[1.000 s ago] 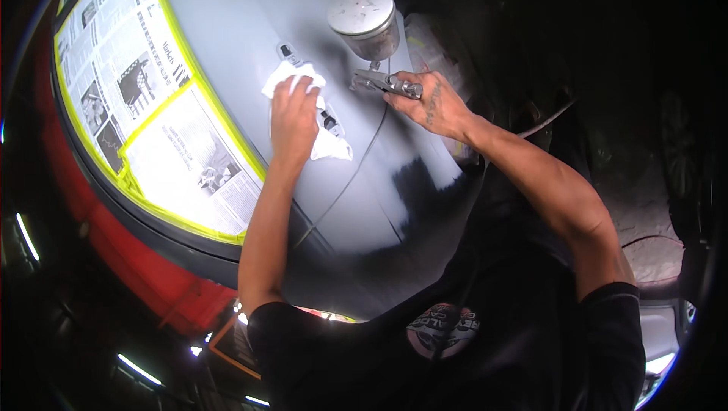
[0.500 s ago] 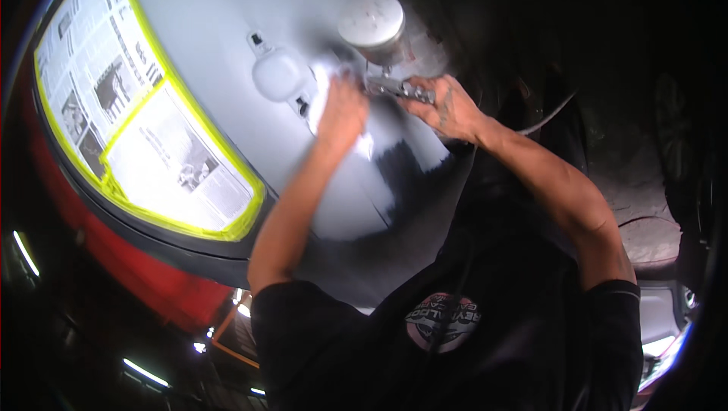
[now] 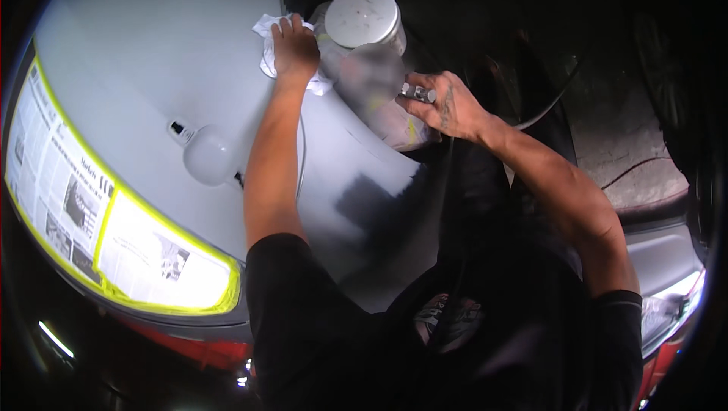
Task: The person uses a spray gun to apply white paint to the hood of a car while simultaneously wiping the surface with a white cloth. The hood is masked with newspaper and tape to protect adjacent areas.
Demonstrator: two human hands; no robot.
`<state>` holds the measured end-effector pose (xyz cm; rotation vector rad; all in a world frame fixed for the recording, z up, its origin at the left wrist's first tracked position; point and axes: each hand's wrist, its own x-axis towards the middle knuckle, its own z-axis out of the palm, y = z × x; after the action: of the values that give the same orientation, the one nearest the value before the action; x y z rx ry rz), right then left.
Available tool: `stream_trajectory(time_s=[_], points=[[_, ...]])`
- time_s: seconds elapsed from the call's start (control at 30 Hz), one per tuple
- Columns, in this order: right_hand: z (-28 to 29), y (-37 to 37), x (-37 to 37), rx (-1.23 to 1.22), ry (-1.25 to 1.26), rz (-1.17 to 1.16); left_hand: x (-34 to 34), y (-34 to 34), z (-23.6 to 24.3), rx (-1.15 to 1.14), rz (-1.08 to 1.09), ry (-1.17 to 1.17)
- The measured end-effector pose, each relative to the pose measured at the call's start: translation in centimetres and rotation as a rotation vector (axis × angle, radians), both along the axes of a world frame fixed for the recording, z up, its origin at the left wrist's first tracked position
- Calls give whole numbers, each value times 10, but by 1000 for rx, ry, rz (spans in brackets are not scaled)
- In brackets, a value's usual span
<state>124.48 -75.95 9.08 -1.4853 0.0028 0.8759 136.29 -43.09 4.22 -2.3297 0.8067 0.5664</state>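
newspaper (image 3: 72, 199) masked the window at left. left hand (image 3: 294, 48) pressed a white rag (image 3: 267, 51) flat on the grey panel (image 3: 152, 70). right hand (image 3: 444, 105) was clamped on the spray gun (image 3: 364, 39). risk: gun cup bumps the wiped panel; rag leaves lint.

White cloth (image 3: 267, 45): crumpled, pressed flat against the grey primed panel (image 3: 136, 62) near its upper edge. Spray gun (image 3: 379, 70): pale round cup on top (lid facing up), body blurred, held just beside the cloth, at the panel's edge.
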Motion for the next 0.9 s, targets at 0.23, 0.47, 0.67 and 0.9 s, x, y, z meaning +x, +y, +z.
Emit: stream_trajectory(time_s=[0.23, 0.47, 0.67, 0.9], points=[[-20, -7, -17, 13, 20, 51, -227, -60, 70, 163, -1, 577], [-2, -26, -33, 56, -107, 272, -233, -42, 69, -126, 132, 536], [-17, -49, -47, -47, -124, 444, -173, -59, 57, 24, 36, 308], [-17, -77, -62, -31, -124, 478, -495, -102, 22, -443, 467, 787]])
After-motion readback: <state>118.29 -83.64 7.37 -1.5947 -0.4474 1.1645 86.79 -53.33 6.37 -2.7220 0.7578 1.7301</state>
